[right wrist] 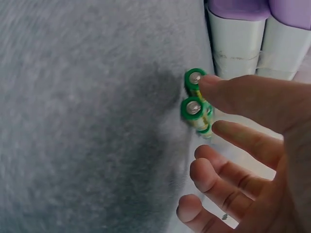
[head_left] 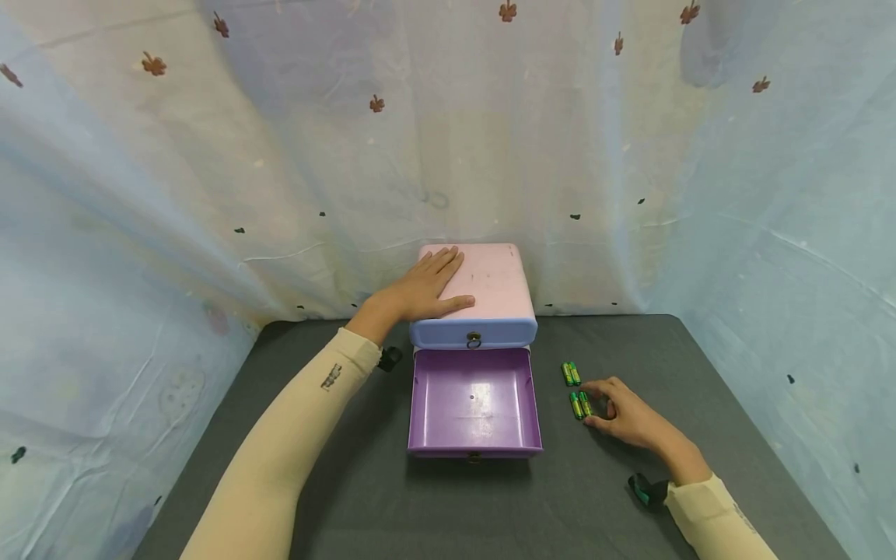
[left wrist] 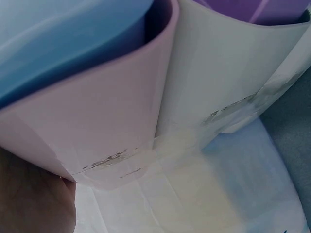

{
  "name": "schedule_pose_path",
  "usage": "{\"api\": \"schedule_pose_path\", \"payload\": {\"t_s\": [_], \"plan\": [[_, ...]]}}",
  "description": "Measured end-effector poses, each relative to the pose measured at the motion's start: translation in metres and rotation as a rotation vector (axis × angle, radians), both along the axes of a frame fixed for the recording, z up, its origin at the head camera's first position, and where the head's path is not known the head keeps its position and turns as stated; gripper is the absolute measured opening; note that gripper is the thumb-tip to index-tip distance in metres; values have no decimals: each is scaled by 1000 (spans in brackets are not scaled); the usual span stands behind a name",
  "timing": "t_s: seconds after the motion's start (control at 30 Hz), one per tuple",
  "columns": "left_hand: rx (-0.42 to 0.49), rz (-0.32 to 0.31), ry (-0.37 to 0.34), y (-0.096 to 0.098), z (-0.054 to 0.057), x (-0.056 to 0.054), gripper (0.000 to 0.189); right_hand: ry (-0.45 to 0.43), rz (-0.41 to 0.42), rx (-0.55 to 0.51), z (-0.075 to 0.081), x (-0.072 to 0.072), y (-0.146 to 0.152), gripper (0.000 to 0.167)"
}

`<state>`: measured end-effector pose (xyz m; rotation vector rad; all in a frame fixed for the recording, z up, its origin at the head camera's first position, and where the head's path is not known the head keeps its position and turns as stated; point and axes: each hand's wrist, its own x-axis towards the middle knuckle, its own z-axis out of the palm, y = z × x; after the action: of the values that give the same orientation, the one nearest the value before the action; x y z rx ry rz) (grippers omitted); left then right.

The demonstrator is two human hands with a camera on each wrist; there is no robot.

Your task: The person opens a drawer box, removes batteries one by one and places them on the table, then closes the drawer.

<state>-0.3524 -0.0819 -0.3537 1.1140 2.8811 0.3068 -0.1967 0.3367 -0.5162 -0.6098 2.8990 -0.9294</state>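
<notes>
My left hand (head_left: 428, 288) lies flat on the pink top of a small drawer cabinet (head_left: 497, 276), fingers spread. Its blue upper drawer (head_left: 448, 334) is closed, while the purple lower drawer (head_left: 472, 400) is pulled out with nothing inside. In the left wrist view, part of the left hand (left wrist: 39, 194) shows beside the pink casing (left wrist: 107, 116). My right hand (head_left: 630, 412) hovers at the near pair of green batteries (head_left: 577, 405), thumb and forefinger apart. From the right wrist, the thumb (right wrist: 243, 97) overlaps one battery (right wrist: 194, 108) pair's edge, and the other fingers are loosely bent.
Another pair of green batteries (head_left: 570, 374) lies just beyond the near pair, right of the drawer. A dark grey tabletop (head_left: 588, 505) carries everything. Patterned curtains (head_left: 434, 155) hang behind the cabinet and along both sides.
</notes>
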Motion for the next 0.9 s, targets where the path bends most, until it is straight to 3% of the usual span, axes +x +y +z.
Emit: {"api": "schedule_pose_path", "payload": {"t_s": [0.47,0.9], "plan": [[-12,3,-1,0,0,0,99,123,-5,0,18,10,-17,49],[-23,0,-1,0,0,-1,99,211,32,-98,33,21,-36,40]]}}
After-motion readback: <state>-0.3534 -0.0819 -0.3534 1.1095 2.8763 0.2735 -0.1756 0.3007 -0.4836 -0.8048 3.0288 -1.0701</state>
